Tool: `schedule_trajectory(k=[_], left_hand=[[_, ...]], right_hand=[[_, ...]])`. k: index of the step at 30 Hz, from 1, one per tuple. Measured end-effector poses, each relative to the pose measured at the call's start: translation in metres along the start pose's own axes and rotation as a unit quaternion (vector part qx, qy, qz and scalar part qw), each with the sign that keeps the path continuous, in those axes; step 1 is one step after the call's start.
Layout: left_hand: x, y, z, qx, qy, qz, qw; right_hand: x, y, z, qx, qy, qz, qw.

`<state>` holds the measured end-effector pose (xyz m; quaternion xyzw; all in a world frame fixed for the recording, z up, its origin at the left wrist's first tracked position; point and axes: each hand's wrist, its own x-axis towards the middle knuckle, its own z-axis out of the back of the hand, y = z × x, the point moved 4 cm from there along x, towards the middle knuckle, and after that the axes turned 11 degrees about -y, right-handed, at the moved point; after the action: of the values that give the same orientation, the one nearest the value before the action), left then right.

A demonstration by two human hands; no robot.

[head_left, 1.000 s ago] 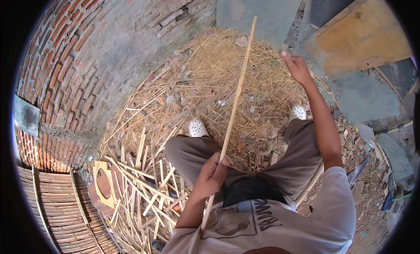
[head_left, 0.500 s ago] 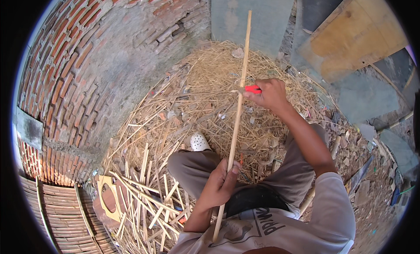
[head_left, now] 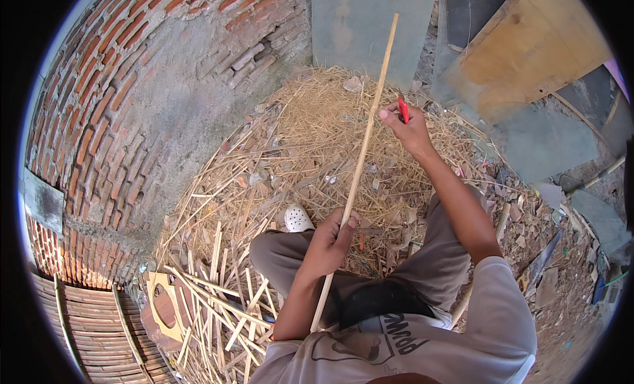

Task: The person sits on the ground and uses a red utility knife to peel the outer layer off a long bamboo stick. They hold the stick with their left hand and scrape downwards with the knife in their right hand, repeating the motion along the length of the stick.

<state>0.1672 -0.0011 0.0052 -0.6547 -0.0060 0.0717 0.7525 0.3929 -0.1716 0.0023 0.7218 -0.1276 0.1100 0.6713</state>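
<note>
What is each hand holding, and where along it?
Left hand grips the long stick low down; right hand holds a red-handled tool against its upper part.

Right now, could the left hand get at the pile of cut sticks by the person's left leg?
Probably yes, but not freely: the left hand is closed around the long stick. The pile of cut sticks lies just below it, with nothing between them.

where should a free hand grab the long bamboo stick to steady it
Take the stick on its bare middle stretch, between the left hand low down and the right hand with the red knife near the top. Probably come from the person's left, away from the blade, and wrap the grip around the thin, straight shaft.
</note>
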Motion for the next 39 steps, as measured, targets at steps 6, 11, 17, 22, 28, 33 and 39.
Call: schedule_trajectory(k=[6, 11, 17, 22, 28, 33, 39], left_hand=[[0.025, 0.001, -0.014, 0.151, -0.051, -0.143, 0.977], [0.018, 0.007, -0.024, 0.175, -0.064, -0.108, 0.976], [0.018, 0.020, -0.024, -0.099, 0.019, 0.071, 0.992], [0.008, 0.008, -0.027, -0.190, 0.057, 0.075, 0.977], [-0.002, -0.002, -0.014, -0.140, 0.008, 0.049, 0.989], [0.003, -0.002, -0.010, -0.116, -0.038, 0.030, 0.992], [0.000, -0.013, -0.010, -0.109, -0.049, 0.036, 0.992]], right_hand=[[-0.002, 0.000, -0.007, -0.083, -0.048, 0.000, 0.995], [0.002, -0.012, -0.004, -0.099, -0.060, 0.003, 0.993], [0.005, -0.009, 0.000, -0.166, -0.087, 0.011, 0.982], [0.049, -0.028, 0.056, -0.174, -0.233, 0.012, 0.957], [0.040, -0.018, 0.065, -0.370, -0.015, -0.019, 0.929], [-0.041, 0.042, -0.006, -0.381, 0.166, 0.230, 0.880], [-0.060, 0.034, -0.024, -0.421, 0.197, 0.256, 0.847]])
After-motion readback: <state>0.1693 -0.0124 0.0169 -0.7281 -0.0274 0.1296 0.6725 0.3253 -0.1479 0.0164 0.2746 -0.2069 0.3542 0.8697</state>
